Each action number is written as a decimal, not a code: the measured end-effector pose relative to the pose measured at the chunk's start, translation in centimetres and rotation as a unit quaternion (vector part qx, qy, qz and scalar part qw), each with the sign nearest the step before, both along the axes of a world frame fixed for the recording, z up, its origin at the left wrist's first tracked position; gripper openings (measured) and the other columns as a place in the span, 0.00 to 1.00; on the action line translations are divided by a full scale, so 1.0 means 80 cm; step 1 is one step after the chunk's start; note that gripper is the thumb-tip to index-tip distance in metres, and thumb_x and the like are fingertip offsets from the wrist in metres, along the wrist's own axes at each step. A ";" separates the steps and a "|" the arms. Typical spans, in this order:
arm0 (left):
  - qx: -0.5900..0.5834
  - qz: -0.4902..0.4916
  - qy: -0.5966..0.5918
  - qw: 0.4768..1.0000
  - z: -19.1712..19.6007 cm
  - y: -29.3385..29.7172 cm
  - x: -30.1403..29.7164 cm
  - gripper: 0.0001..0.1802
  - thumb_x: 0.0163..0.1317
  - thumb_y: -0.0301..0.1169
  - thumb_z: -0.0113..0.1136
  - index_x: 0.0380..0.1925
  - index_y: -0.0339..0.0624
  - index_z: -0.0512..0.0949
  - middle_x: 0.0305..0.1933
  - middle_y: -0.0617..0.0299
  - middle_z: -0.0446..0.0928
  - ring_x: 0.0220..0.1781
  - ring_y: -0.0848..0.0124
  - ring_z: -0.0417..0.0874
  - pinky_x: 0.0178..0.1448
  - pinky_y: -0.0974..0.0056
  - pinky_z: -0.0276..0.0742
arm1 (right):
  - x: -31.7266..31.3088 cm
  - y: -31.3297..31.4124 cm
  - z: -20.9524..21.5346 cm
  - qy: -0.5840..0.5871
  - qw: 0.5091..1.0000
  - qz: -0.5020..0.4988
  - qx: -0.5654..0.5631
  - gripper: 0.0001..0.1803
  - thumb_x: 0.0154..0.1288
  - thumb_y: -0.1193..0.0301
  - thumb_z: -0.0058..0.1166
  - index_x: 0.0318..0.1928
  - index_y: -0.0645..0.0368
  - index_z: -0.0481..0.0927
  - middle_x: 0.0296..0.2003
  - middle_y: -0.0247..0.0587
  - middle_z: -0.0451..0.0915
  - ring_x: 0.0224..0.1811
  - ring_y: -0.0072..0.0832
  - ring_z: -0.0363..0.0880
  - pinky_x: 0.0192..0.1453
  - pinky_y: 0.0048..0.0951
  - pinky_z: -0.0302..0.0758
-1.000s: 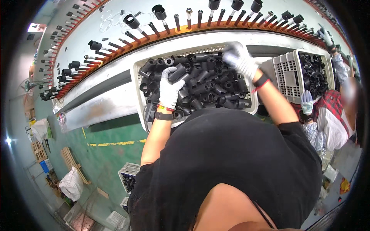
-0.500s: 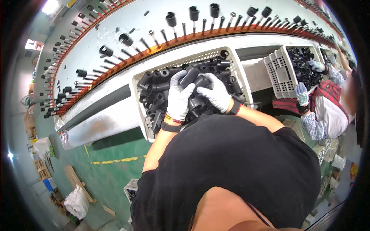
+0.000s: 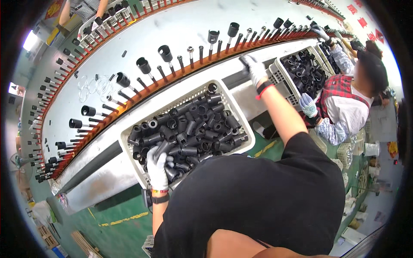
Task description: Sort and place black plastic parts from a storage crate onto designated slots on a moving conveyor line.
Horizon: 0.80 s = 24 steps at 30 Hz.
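My left hand (image 3: 157, 171), in a white glove, is closed round a short black plastic tube (image 3: 162, 148) above the near left corner of a white basket (image 3: 239, 115). Many loose black tubes (image 3: 198, 129) of differing sizes fill that basket. My right hand (image 3: 255, 69), also gloved, is stretched out past the basket's far right corner, close to the orange rail (image 3: 189, 67). A small dark piece (image 3: 245, 63) shows at its fingers; its kind is hard to make out. Upright rods on the rail carry black caps (image 3: 164, 53) and thinner sleeves.
On my right a co-worker (image 3: 344, 92) in a red checked vest works at another white basket (image 3: 279, 71) of black parts, one hand at the rail. Across the pale table (image 3: 142, 32) a second person's arms show. Clear rings (image 3: 103, 86) lie on the table.
My hands have parted: the right has swung out to the rail, while the left has shifted toward the basket's near left side with a tube. The view has turned, and the co-worker has reached forward.
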<state>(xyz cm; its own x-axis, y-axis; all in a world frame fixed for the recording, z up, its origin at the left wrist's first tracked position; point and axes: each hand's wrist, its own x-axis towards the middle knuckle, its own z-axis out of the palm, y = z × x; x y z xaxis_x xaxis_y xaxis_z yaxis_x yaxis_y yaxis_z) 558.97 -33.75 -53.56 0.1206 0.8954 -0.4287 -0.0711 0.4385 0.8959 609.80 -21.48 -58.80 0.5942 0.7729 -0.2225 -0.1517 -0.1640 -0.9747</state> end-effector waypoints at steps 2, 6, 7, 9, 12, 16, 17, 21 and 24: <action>-0.005 0.003 0.012 1.000 -0.005 -0.013 -0.017 0.24 0.65 0.35 0.61 0.58 0.38 0.68 0.33 0.59 0.78 0.26 0.75 0.77 0.32 0.72 0.74 | 0.067 0.033 -0.009 -0.074 0.996 -0.049 0.010 0.19 0.63 0.64 0.65 0.52 0.58 0.81 0.36 0.35 0.85 0.28 0.18 0.76 0.31 0.22 0.73; -0.005 0.036 0.033 0.999 -0.016 -0.031 -0.020 0.26 0.60 0.35 0.68 0.54 0.38 0.69 0.33 0.62 0.77 0.27 0.76 0.77 0.32 0.72 0.74 | 0.145 0.115 0.006 -0.258 0.962 -0.086 0.015 0.26 0.54 0.62 0.72 0.49 0.66 0.82 0.43 0.43 0.84 0.46 0.30 0.81 0.53 0.30 0.76; -0.015 0.048 0.033 0.998 -0.020 -0.035 -0.020 0.26 0.59 0.35 0.69 0.53 0.38 0.70 0.33 0.62 0.77 0.27 0.76 0.77 0.32 0.72 0.74 | 0.140 0.138 0.022 -0.288 0.949 -0.113 -0.059 0.26 0.57 0.59 0.69 0.49 0.66 0.83 0.45 0.46 0.85 0.46 0.29 0.81 0.54 0.30 0.75; -0.026 0.037 0.067 0.997 -0.035 -0.043 -0.028 0.23 0.60 0.33 0.69 0.51 0.38 0.71 0.34 0.62 0.78 0.28 0.76 0.77 0.32 0.71 0.75 | 0.128 0.171 0.042 -0.356 0.924 -0.084 -0.109 0.28 0.60 0.51 0.63 0.50 0.62 0.84 0.46 0.49 0.85 0.47 0.34 0.82 0.55 0.32 0.75; -0.040 0.070 0.051 0.995 -0.050 -0.043 -0.022 0.19 0.62 0.33 0.67 0.48 0.38 0.73 0.33 0.61 0.78 0.28 0.76 0.77 0.32 0.71 0.76 | 0.137 0.216 0.041 -0.554 0.808 0.032 -0.198 0.33 0.60 0.40 0.53 0.51 0.54 0.84 0.45 0.52 0.85 0.53 0.47 0.81 0.61 0.43 0.71; -0.050 0.064 0.050 0.995 -0.071 -0.033 -0.023 0.13 0.64 0.33 0.64 0.43 0.39 0.74 0.32 0.61 0.77 0.29 0.76 0.77 0.33 0.70 0.77 | 0.081 0.259 0.044 -0.638 0.720 0.118 -0.245 0.24 0.60 0.49 0.54 0.48 0.52 0.85 0.46 0.53 0.84 0.50 0.49 0.82 0.56 0.44 0.77; -0.053 0.069 0.052 0.995 -0.072 -0.032 -0.020 0.12 0.65 0.34 0.63 0.41 0.39 0.75 0.32 0.62 0.77 0.29 0.76 0.77 0.33 0.70 0.77 | 0.052 0.260 0.056 -0.654 0.697 0.155 -0.249 0.22 0.60 0.52 0.55 0.47 0.53 0.85 0.46 0.54 0.84 0.47 0.50 0.83 0.53 0.45 0.78; -0.051 0.027 0.046 0.997 -0.044 0.008 0.028 0.13 0.66 0.38 0.61 0.41 0.39 0.75 0.30 0.64 0.76 0.27 0.76 0.76 0.33 0.70 0.77 | -0.027 0.229 0.101 -0.636 0.719 0.184 -0.211 0.21 0.59 0.53 0.57 0.42 0.54 0.87 0.40 0.53 0.85 0.43 0.50 0.85 0.48 0.49 0.81; 0.004 -0.094 0.069 0.993 -0.027 0.051 0.081 0.18 0.70 0.43 0.55 0.40 0.37 0.77 0.29 0.63 0.76 0.26 0.75 0.74 0.34 0.68 0.72 | -0.035 0.217 0.091 -0.721 0.646 0.210 -0.135 0.14 0.61 0.64 0.52 0.37 0.53 0.90 0.38 0.49 0.87 0.40 0.45 0.87 0.43 0.46 0.81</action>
<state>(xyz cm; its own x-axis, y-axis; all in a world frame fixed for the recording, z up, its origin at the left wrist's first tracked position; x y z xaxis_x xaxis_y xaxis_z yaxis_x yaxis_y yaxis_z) 565.41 -29.65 -55.68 0.2272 0.8655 -0.4464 0.1348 0.4260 0.8946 607.00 -4.13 -51.56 0.0839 0.9823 0.1672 0.9958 -0.0887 0.0214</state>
